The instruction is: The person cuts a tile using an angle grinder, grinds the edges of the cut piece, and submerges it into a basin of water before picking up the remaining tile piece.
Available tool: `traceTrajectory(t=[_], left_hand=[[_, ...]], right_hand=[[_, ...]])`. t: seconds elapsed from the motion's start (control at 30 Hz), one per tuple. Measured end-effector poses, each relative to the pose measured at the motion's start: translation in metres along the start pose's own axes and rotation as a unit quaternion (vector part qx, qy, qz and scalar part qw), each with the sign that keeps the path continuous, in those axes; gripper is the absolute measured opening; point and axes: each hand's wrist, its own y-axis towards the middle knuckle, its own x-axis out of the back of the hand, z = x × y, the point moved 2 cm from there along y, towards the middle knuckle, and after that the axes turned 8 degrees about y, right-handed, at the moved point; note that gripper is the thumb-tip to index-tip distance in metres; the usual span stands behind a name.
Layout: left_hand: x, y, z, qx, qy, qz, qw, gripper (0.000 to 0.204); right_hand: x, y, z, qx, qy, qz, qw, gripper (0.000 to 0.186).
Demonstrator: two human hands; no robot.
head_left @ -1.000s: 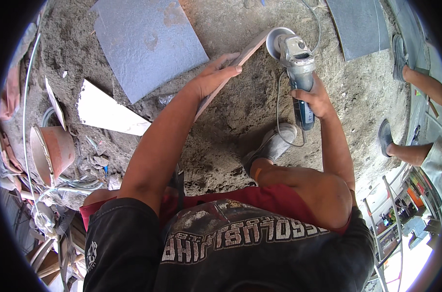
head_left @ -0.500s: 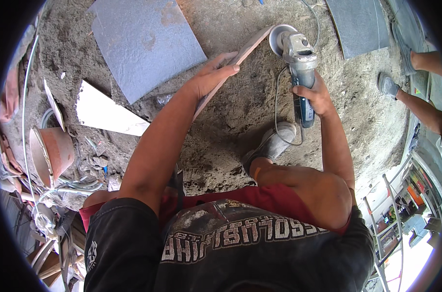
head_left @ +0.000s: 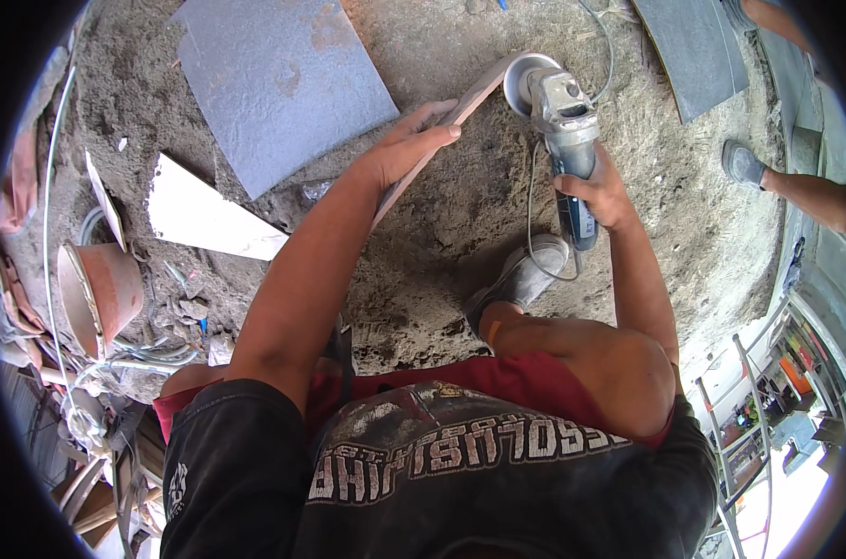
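Observation:
My left hand (head_left: pixel 406 147) grips a long tile (head_left: pixel 484 88) by its middle, with the thumb on the narrow edge facing me. The tile is tilted on edge and slants away toward the upper right. In my right hand (head_left: pixel 597 189) is an angle grinder (head_left: pixel 572 140), the fingers wrapped round its dark body. Its round disc (head_left: pixel 527 82) meets the far end of the tile; whether it spins I cannot tell. A grey cord (head_left: pixel 532 219) loops down from the grinder beside my shoe (head_left: pixel 532 270).
Large grey tiles lie on the rough ground at the far left (head_left: pixel 283 84) and far right (head_left: pixel 693 56). A white offcut (head_left: pixel 209 212) and a clay-coloured bucket (head_left: pixel 115 293) are at left. At right, another person's leg (head_left: pixel 810 197) stands near a metal ladder (head_left: pixel 754 419).
The grinder has moved slightly left, its disc now overlapping the tile's far end. My left hand stays nearly still. The other person's farther leg has shifted away at upper right.

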Motion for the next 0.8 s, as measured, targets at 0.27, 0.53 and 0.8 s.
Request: traceTrajectory(t=[0.27,0.53,0.8], left_hand=[[0.000,0.002,0.004,0.007,-0.004,-0.003,1.000,0.084],[0.000,0.005,0.010,-0.008,-0.023,0.004,1.000,0.083],[0.000,0.006,0.012,-0.053,0.011,-0.021,0.998,0.079]], right_hand=[[0.010,0.001,-0.004,0.010,-0.011,-0.023,1.000,0.078],[-0.003,0.000,0.001,0.017,-0.015,-0.004,1.000,0.075],[0.019,0.011,-0.006,-0.016,0.044,-0.028,0.999,0.077]])
